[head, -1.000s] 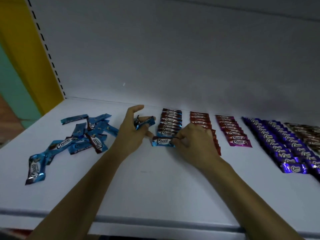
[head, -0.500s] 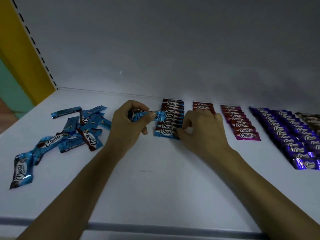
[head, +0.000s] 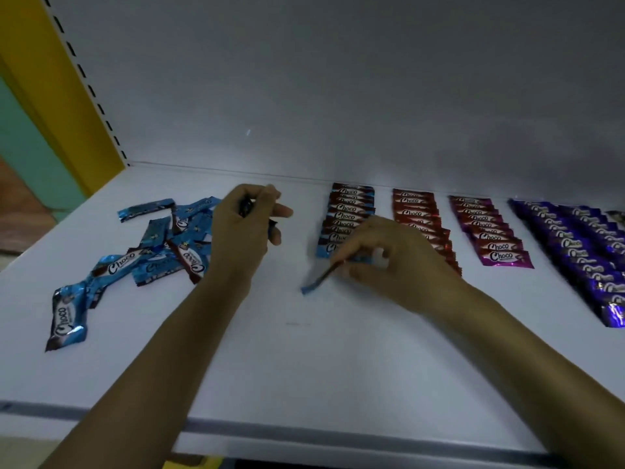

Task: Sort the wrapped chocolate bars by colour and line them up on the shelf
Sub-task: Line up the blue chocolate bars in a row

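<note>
2 hands are seen over the white shelf (head: pixel 304 367). 5 lined-up groups are counted along the back, bars overlapped front to back:
- blue row (head: pixel 348 214): approx 9 bars seen.
- red row (head: pixel 414 211): partly covered by the right hand (head: pixel 399 265), so no count can be given.
- magenta row (head: pixel 487 231): approx 10.
- purple group (head: pixel 575 248): 2 columns side by side, too many & too blurred to count.
- darker group (head: pixel 617 216): cut off at the far right edge.

on the left side of the shelf a loose pile (head: pixel 162 238) of approx 10 blue bars is scattered, several overlapped or twisted.

1 blue bar (head: pixel 318 279) is pinched by the right hand's fingers (head: pixel 368 238) at its right end. it is tilted, blurred, & held just at the near end of the blue row, w/ its free end pointed left & toward the shelf's front. whether it touches the shelf can't be told.

the left hand (head: pixel 248 228) is held between pile & blue row. its fingers (head: pixel 277 211) are curled round a clutched bar (head: pixel 245 208), of which only a dark bit & a blue bit are shown. whether it's 1 bar or more can't be told.

vs 0.5 s ago:
- a blue bar was then offered at the left hand's fingertips, close to the blue row. now a blue bar is pinched by the right hand instead.
- the left hand is drawn back to the left, well apart from the row.
- the right hand, then laid at the row's near end, is now raised w/ the bar.
- the pile & the other rows are unchanged.
</note>
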Tool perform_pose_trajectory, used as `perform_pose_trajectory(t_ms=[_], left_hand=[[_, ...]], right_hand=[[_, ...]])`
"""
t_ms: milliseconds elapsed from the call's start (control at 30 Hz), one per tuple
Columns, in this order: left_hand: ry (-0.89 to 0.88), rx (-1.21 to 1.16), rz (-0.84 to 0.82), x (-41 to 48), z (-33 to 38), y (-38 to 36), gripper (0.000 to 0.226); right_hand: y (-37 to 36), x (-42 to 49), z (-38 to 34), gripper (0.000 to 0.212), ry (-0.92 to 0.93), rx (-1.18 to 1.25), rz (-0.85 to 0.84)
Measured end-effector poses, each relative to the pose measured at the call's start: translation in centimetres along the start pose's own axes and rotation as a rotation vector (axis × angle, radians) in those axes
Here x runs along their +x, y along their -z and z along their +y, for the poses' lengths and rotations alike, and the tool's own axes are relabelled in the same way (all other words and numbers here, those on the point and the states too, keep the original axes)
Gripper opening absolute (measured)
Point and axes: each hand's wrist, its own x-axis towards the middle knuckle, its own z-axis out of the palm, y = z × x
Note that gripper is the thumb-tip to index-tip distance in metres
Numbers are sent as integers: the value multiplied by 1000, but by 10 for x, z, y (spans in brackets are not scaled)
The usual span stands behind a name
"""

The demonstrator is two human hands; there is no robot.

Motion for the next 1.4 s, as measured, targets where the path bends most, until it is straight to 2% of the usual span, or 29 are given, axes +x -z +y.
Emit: perform_pose_trajectory(t_ms=[67,300,400,467,600,700,767,833,933,1067,1233,1333,1400], left_hand=[[4,8,8,-2,1,0,18],[10,58,-80,-9,5,-6,13],[91,76,-73,-6,2,-5,11],[132,50,-59,-4,1,-4,13],[183,-49,-71,0,0,-3,10],[341,-320,-108,4,1,-2,5],[457,-530,-118,6,1,1,15],[521,-632,-104,6,3,3,26],[565,-677,-112,1,7,0,38],[603,-765,-125,-2,10,-3,23],[609,-840,-241,-4,10,-1,23],[575,-789,-326,-4,7,-2,20],[534,-729,-357,-4,3,-3,29]], right_hand=[[-5,-7,4,18,75,-162,-42],[-7,-12,-10,19,33,-205,-108],[-8,-15,-20,36,-50,-503,-66],[-7,-18,-25,35,-57,-651,-81],[-3,-11,-23,23,-72,-556,-39],[-8,3,-16,21,-79,-571,46],[-13,9,-11,21,-70,-558,77],[-16,12,-5,23,-64,-546,83],[-17,14,-3,32,-47,-475,123],[-25,21,-29,39,-16,-84,142],[-40,40,-34,17,-27,-86,115],[-33,46,-27,13,-101,14,161],[-28,47,-25,7,-150,85,184]])
